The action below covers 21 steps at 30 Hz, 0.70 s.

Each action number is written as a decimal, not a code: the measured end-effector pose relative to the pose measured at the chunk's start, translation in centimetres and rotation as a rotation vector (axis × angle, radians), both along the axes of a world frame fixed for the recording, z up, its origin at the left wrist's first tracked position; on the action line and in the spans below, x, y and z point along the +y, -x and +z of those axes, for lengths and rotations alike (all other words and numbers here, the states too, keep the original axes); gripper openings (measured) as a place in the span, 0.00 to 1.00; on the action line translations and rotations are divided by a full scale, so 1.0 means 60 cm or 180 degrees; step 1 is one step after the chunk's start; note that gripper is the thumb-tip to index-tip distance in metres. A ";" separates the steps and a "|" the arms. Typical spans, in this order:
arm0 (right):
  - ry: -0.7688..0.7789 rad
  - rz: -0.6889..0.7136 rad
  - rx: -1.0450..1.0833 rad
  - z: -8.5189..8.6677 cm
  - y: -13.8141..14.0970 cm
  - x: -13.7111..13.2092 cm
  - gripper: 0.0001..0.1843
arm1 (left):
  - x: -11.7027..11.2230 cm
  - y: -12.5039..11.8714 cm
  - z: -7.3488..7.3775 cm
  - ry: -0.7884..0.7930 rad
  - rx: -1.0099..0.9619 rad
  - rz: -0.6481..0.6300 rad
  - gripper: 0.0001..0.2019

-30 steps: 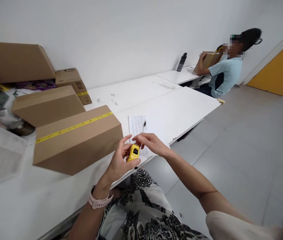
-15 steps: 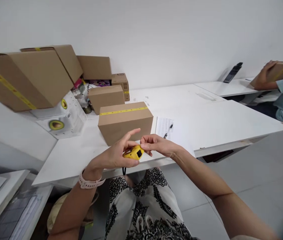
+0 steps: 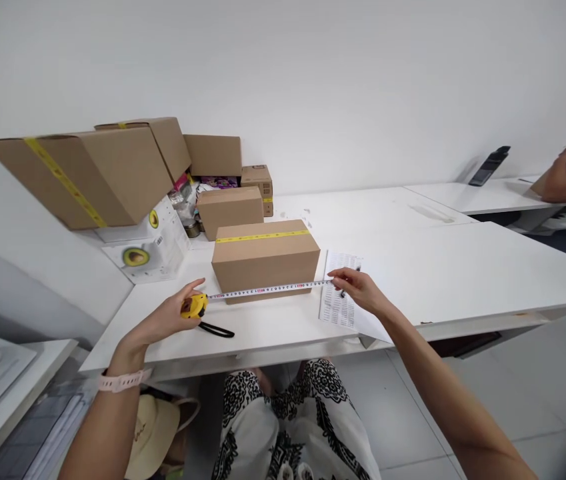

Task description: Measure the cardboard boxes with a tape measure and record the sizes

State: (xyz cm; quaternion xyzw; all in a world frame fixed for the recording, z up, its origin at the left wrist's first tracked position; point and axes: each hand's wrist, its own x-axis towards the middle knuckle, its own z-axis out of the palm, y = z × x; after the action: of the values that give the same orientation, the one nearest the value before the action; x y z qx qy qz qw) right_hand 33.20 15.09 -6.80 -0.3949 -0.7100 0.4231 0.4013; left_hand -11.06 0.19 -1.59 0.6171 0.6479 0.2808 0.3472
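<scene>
So, left hand first: fingers wrapped round a yellow tape measure, left of the brown box and over the near part of the table, black strap looping off rightward. I'm guessing that grip keeps it steady with the strip out. Its mouth points right, and the strip runs pretty straight across the box's front; can't tell if they touch. The box's long axis goes left to right, roughly in line with the strip, which is probably why the hands are spread so wide. Lastly, the right hand's fingers pinch the strip's free end above some printed sheets.
</scene>
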 end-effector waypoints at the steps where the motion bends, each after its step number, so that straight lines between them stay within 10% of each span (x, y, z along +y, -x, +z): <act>1: -0.0030 -0.0037 -0.0073 -0.014 0.005 0.007 0.19 | 0.006 0.006 0.001 0.0014 0.0089 0.0006 0.47; 8: 0.0058 -0.0424 0.0933 -0.059 0.069 0.037 0.18 | 0.056 0.000 0.028 -0.0103 0.0938 -0.0479 0.34; 21: -0.0038 -0.1082 0.1767 -0.073 0.096 0.057 0.19 | 0.083 0.004 0.012 -0.0078 0.0619 -0.0511 0.34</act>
State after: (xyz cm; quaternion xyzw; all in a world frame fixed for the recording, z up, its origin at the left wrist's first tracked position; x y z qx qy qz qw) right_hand 27.42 18.53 -11.19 -0.3749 -0.4998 0.4373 0.6468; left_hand -11.32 5.20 -0.85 0.6955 0.6235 0.1988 0.2965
